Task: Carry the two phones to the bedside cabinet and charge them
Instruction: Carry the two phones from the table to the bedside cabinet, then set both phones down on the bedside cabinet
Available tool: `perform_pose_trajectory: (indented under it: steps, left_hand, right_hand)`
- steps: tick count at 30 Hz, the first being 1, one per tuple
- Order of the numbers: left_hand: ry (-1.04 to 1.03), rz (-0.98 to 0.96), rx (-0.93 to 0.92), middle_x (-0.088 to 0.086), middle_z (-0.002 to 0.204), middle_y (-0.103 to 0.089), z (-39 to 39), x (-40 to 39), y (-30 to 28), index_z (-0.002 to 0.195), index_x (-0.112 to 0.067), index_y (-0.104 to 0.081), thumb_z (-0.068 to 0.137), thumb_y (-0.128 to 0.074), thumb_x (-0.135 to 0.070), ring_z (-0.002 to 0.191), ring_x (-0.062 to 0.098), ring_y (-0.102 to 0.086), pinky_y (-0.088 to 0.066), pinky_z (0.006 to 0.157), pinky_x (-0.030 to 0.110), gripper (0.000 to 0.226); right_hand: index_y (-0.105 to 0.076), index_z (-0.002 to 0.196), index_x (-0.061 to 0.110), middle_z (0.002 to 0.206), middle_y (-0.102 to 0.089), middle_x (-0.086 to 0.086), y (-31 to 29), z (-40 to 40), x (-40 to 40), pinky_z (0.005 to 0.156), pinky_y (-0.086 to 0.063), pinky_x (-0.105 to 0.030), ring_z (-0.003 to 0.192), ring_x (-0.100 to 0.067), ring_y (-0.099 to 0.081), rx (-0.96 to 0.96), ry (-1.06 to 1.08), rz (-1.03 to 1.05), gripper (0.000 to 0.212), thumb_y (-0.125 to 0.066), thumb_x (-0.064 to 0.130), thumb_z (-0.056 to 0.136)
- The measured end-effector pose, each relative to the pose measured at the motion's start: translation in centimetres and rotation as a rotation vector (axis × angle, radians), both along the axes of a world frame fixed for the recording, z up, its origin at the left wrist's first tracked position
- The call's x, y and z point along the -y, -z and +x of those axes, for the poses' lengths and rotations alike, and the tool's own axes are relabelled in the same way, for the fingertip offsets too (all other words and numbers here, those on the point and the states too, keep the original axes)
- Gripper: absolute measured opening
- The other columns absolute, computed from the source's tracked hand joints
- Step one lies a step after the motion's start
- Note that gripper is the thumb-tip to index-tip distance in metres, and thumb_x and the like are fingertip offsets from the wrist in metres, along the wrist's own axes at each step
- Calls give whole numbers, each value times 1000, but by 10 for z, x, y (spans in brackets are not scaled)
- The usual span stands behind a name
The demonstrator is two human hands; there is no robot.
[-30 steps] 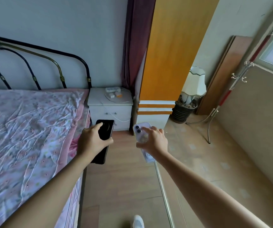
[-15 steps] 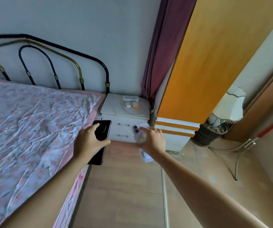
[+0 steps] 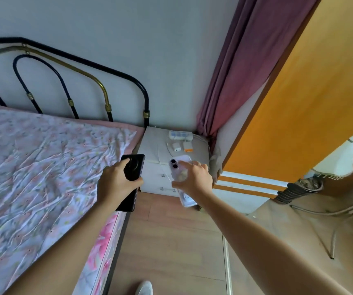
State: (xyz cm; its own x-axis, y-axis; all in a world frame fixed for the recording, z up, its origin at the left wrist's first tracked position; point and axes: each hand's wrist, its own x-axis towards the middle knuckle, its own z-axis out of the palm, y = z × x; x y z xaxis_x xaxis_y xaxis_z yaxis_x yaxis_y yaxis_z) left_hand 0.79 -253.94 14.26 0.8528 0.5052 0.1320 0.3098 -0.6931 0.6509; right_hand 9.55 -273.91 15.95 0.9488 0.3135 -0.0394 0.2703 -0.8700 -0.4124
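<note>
Carrying step, near its end. Left hand [image 3: 116,185] clenched round a black phone [image 3: 131,182], back side up, held out over the gap between the bed [image 3: 43,167] and the bedside cabinet [image 3: 156,143]. Right hand [image 3: 194,179] has its grip wrapped on a pale lilac phone [image 3: 180,175] in a clear case, camera end pointing toward the cabinet, lower end sticking out under the wrist. Both phones in the air, in front of the cabinet's drawers, neither touching its top. On the cabinet top, toward the wall: a white power strip [image 3: 179,135], a small white charger block [image 3: 176,147], an orange-and-white plug [image 3: 187,147], thin white cable [image 3: 169,150] trailing toward the front edge. Which cable ends are free cannot be told from here. Judgement: next move is to close in and lay both phones flat on the bare front part of the top, clear of the cable, so a hand comes free to find a connector. Charging not yet begun.
</note>
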Motion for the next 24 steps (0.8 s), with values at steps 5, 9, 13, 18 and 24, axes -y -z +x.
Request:
perform_pose_trajectory:
  steps: [5,9,13,18,24]
  left_hand:
    - [13,14,-32,8,106,-71,60,-37,2,129,-14,-56,65,-78,-37,95,31,-64,-54,66,35,71]
    - [45,19,-38,9,106,-71,112,-56,8,121,-10,-60,63,-78,-32,90,30,-65,-55,65,37,65]
    - [38,14,-53,8,109,-71,165,-71,23,126,-10,-58,64,-79,-33,96,29,-65,-55,69,36,70]
    - [30,8,-117,6,112,-70,233,-90,48,132,-13,-53,62,-77,-41,96,32,-63,-57,68,42,79]
    - [-17,-14,-159,7,108,-71,302,-110,72,129,-14,-56,60,-78,-37,94,32,-64,-56,66,38,76]
  right_hand:
    - [-49,131,36,127,-54,0,1,61,-34,68,-40,-29,112,-26,-42,-10,24,17,70,-73,40,65]
    - [-50,130,38,127,-54,1,10,112,-55,67,-39,-28,112,-25,-43,-36,39,5,71,-74,42,63]
    - [-50,129,37,127,-55,1,25,168,-77,69,-39,-28,112,-26,-44,-53,24,2,71,-74,41,62]
    - [-51,129,38,128,-55,0,47,247,-103,71,-40,-30,111,-27,-44,-103,-1,8,72,-75,41,62]
    - [-50,128,39,126,-54,-1,70,325,-124,74,-43,-31,116,-27,-43,-148,-20,-12,72,-75,41,61]
